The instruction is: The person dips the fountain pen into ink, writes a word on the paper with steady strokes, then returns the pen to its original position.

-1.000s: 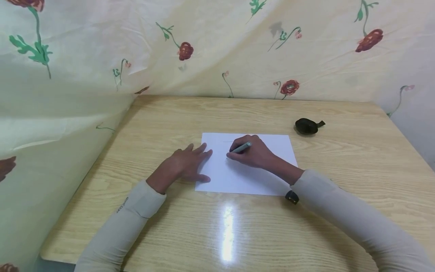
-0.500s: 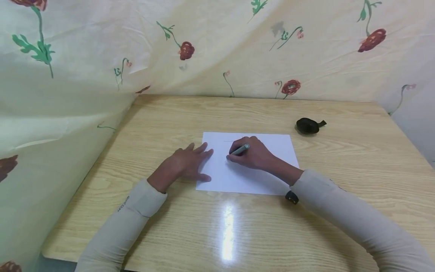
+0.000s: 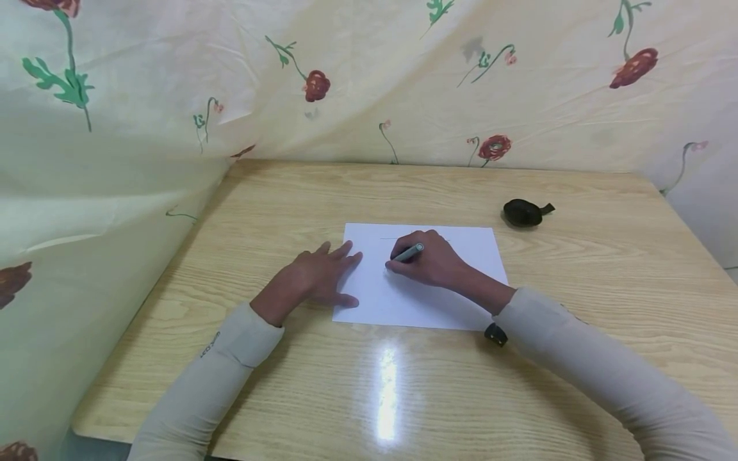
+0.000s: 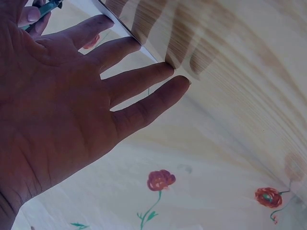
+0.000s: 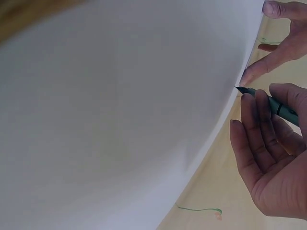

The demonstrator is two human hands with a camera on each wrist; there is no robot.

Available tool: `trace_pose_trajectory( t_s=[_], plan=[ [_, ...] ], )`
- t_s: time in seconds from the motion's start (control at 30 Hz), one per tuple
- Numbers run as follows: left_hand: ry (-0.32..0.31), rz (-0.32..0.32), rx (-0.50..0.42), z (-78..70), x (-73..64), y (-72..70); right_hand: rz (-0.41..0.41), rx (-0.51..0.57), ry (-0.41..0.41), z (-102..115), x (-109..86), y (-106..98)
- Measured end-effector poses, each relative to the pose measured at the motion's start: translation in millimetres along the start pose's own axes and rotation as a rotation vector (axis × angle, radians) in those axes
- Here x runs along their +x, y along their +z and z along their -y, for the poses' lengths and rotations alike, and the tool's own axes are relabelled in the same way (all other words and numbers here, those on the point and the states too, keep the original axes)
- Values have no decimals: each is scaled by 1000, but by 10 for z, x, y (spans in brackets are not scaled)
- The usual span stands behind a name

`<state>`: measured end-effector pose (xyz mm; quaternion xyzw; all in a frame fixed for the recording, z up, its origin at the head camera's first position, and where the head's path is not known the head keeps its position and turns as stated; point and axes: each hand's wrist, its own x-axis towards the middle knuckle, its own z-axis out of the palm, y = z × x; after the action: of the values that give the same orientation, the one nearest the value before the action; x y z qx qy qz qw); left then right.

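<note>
A white sheet of paper (image 3: 369, 314) lies on the wooden table. My left hand (image 3: 319, 275) rests at its left edge with fingers spread; the left wrist view shows the palm side of the same hand (image 4: 72, 91), holding nothing. Over the middle of the sheet, my right hand (image 3: 429, 259) pinches a green pen (image 3: 410, 252) between thumb and fingers. From the right wrist, the pen (image 5: 283, 111) shows a dark pointed tip directed at the paper. A thin line (image 3: 394, 239) runs near the sheet's top, partly hidden behind the right hand.
A black rounded object with a short tab (image 3: 523, 213) lies beyond the sheet's upper right corner. Cream cloth with red flowers (image 3: 346, 77) hangs behind and to the left of the wooden table (image 3: 288, 205). A small black item (image 3: 495, 334) shows beneath the right sleeve.
The right hand and the pen's rear end have shifted slightly, with the pen tilting a little lower. The left hand stays in place on the paper's edge.
</note>
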<state>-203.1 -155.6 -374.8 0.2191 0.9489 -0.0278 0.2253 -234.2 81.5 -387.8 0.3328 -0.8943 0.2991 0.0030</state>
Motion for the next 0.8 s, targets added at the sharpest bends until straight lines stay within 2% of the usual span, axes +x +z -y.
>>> trace_pose_trajectory(
  t_s=[0.8],
  plan=[
    [-3, -9, -35, 16, -28, 51, 15, 29, -33, 84, -70, 94]
  ],
)
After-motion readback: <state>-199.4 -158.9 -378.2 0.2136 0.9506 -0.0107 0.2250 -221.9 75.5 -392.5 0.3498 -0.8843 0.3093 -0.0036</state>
